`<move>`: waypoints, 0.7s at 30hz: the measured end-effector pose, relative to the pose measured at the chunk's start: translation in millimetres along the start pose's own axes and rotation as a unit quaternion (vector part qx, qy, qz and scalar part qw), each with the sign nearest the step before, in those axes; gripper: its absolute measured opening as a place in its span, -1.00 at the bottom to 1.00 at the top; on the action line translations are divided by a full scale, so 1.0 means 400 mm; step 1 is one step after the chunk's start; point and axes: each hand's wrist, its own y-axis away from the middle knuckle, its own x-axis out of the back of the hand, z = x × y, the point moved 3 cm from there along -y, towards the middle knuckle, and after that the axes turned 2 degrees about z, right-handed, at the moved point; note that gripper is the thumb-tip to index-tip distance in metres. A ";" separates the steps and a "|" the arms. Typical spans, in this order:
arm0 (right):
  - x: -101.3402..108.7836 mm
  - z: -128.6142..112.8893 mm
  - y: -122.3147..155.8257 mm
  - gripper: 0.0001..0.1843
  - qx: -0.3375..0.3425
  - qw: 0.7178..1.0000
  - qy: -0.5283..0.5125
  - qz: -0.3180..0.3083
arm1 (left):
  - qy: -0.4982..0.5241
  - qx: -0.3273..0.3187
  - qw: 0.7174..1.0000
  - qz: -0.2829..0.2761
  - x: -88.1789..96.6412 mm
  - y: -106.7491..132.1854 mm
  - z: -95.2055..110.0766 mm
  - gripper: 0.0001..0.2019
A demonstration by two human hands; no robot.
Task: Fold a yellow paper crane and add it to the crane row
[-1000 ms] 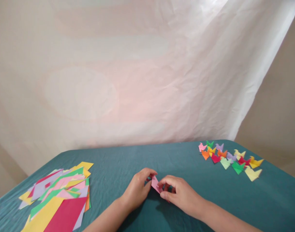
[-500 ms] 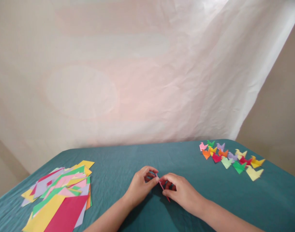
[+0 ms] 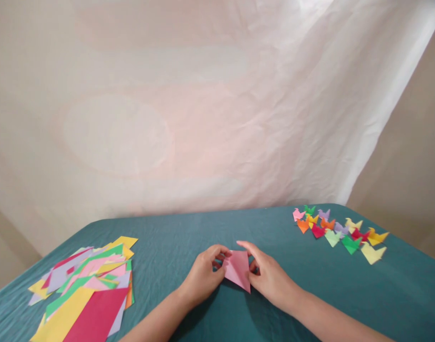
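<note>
A small folded pink paper (image 3: 238, 270) is held just above the cloth at the middle front, its flat face turned toward me and one pointed corner aimed down. The fingers and thumb of my left hand (image 3: 207, 273) pinch its left edge. At its right edge is my right hand (image 3: 269, 275), thumb and bent fingers touching the paper while the index finger stretches out over the top. The ends of some fingers are hidden behind the paper.
A loose pile of coloured paper sheets (image 3: 84, 308) lies on the left of the green-clothed table (image 3: 174, 237). Several folded paper birds (image 3: 352, 243) stand in rows at the back right. A pale hanging sheet (image 3: 210, 118) closes off the far side.
The pink paper was seen nearly edge-on and now shows its broad face. My right hand has shifted slightly right, and its index finger has straightened upward.
</note>
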 end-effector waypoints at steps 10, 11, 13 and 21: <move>0.025 0.003 0.010 -0.54 0.108 0.966 0.232 -0.025 | -0.245 -0.095 0.961 -0.091 -0.017 0.038 0.049 -0.76; 0.027 0.006 0.008 -0.57 0.117 0.963 0.243 -0.020 | -0.265 -0.098 0.954 -0.098 -0.022 0.043 0.056 -0.72; 0.029 0.011 -0.001 -0.63 0.137 0.957 0.257 -0.011 | -0.299 -0.104 0.942 -0.112 -0.035 0.045 0.060 -0.72; 0.047 -0.038 0.021 -0.76 0.201 0.928 0.314 -0.016 | -0.373 -0.164 0.905 -0.119 -0.024 0.055 0.041 -0.84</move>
